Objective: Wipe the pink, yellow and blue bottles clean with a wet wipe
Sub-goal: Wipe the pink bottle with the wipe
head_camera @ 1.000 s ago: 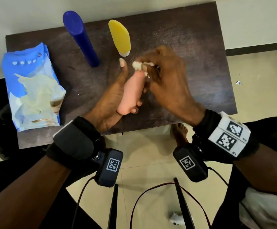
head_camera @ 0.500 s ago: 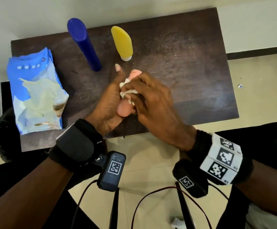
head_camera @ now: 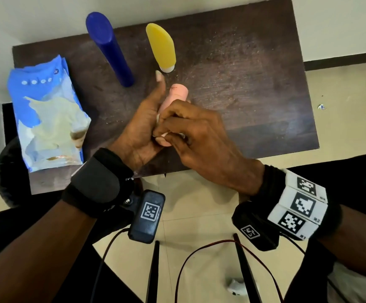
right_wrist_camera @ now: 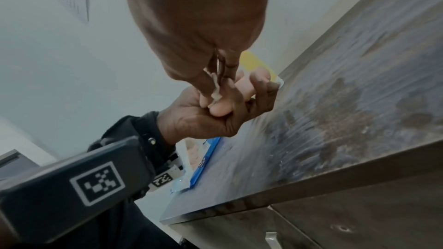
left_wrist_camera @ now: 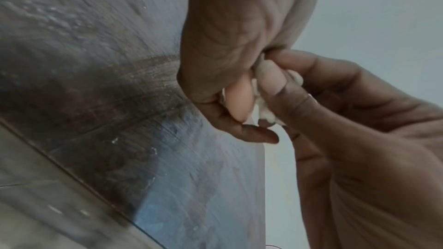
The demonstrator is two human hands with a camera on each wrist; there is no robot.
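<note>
Snugly, left hand (head_camera: 142, 127) grip curls round smooth pink bottle (head_camera: 177, 92); right hand (head_camera: 197, 136) pinches crumpled wipe (left_wrist_camera: 261, 105).

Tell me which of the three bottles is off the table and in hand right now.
The pink bottle: the left hand grips it. The blue bottle and yellow bottle stand untouched on the table.

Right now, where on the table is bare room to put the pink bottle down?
Right of the yellow bottle and the hands, the table lies bare to its right edge. Crowded on the left: wipe pack, blue bottle.
</note>
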